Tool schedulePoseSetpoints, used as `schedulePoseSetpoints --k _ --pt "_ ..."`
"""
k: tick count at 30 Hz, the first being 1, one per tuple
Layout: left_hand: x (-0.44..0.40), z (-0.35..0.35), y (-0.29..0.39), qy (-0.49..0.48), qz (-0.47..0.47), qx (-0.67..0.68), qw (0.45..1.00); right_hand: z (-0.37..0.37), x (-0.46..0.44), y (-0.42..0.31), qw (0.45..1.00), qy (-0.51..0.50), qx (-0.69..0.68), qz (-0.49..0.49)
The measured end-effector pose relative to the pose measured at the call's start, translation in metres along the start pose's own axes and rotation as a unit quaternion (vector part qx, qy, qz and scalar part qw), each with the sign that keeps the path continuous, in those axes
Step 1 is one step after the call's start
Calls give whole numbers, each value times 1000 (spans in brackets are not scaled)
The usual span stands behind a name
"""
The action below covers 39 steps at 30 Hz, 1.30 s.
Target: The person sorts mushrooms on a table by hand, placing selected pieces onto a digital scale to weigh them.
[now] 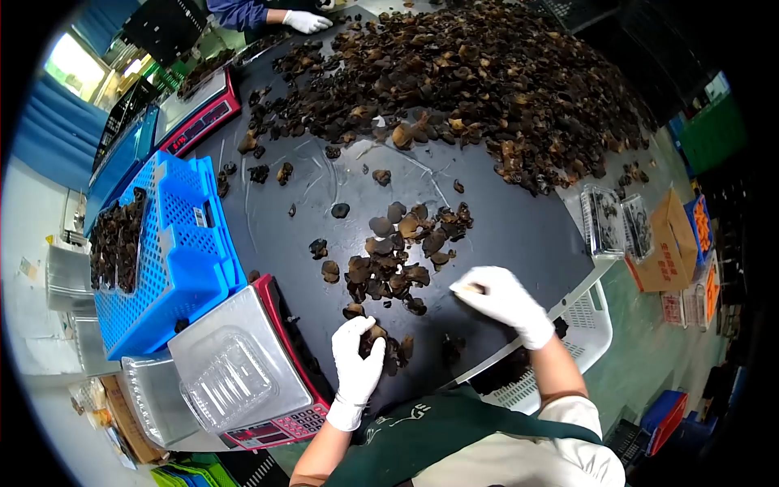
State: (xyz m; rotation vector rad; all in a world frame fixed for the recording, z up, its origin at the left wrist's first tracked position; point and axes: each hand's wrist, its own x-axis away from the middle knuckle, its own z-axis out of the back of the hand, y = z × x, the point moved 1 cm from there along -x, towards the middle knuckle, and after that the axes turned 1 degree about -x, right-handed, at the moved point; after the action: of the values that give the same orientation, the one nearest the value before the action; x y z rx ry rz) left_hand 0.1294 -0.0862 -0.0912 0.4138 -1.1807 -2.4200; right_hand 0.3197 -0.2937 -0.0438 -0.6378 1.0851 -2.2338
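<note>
White gloves cover both my hands. My left hand [357, 361] is at the near edge of the dark table, its fingers and thumb curled round a brown wood ear mushroom [374, 334]; more dark pieces lie right beside it. Further right, my right hand [505, 302] is over the tabletop with fingertips pinched on a small brown piece of wood ear [475, 288]. A loose group of wood ear mushrooms [389, 272] is spread on the table just beyond my hands. At the back lies a large heap of the same mushrooms [487, 73].
To the left, a red-edged scale [243, 357] bears a clear plastic tray [223, 377], beside a blue crate [191, 219]. A second scale [195, 114] stands beyond. A white basket [588, 329] is below the right edge, near a cardboard box [665, 243]. Another person's gloved hand [307, 21] is at the top.
</note>
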Motion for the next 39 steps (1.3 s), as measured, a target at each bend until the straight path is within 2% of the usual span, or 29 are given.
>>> schedulePoseSetpoints --k 2,4,6,8,10,12,14,16,18,20,22,24,28,29,30,32,34,36,38,39 --pt "-10 1 5 21 -4 -7 1000 -37 -34 -7 986 69 60 141" --pt "-21 4 8 34 -8 -12 999 -72 -69 -10 968 125 88 200" --pt "-32 1 6 46 -12 -20 999 -96 -94 -10 953 139 150 224" --pt "-45 -2 5 59 -15 -25 998 -99 -98 -3 959 137 110 222" --pt "-57 -4 5 95 12 -1 995 -65 -81 -12 980 124 -15 154" --pt "-69 -12 -8 116 20 -14 993 -14 -50 -7 989 61 -111 71" --pt "-80 -18 -11 142 44 -22 989 39 -16 31 972 -103 -190 92" --pt "-95 -23 -18 148 48 -40 987 83 18 42 917 -299 -261 35" --pt "-111 -27 -26 171 44 -75 981 100 38 48 931 -260 -246 -70" --pt "-125 -29 -33 153 63 -139 976 95 32 38 987 -126 -97 -29" --pt "-131 -36 -37 124 100 -219 963 77 10 38 995 10 -93 -34" --pt "-129 -41 -40 85 99 -247 960 56 -22 59 986 132 57 87" --pt "-114 -40 -43 13 -35 -199 979 2 -80 76 952 236 180 74" --pt "-108 -45 -38 43 -60 -205 976 -14 -89 80 947 222 226 57" --pt "-103 -41 -33 13 -63 -176 982 -22 -88 63 945 205 248 66" --pt "-90 -32 -21 -37 -78 -169 982 -46 -83 48 946 182 206 170" --pt "-79 -13 1 -120 -90 -164 975 -63 -62 23 969 63 127 201" --pt "-68 -2 5 -188 -74 -153 967 -81 -25 -2 935 66 152 314" --pt "-67 9 11 -180 -81 -133 971 -92 -3 -12 925 -9 128 359" --pt "-71 13 12 -160 -79 -113 977 -82 -1 -25 924 8 78 373"
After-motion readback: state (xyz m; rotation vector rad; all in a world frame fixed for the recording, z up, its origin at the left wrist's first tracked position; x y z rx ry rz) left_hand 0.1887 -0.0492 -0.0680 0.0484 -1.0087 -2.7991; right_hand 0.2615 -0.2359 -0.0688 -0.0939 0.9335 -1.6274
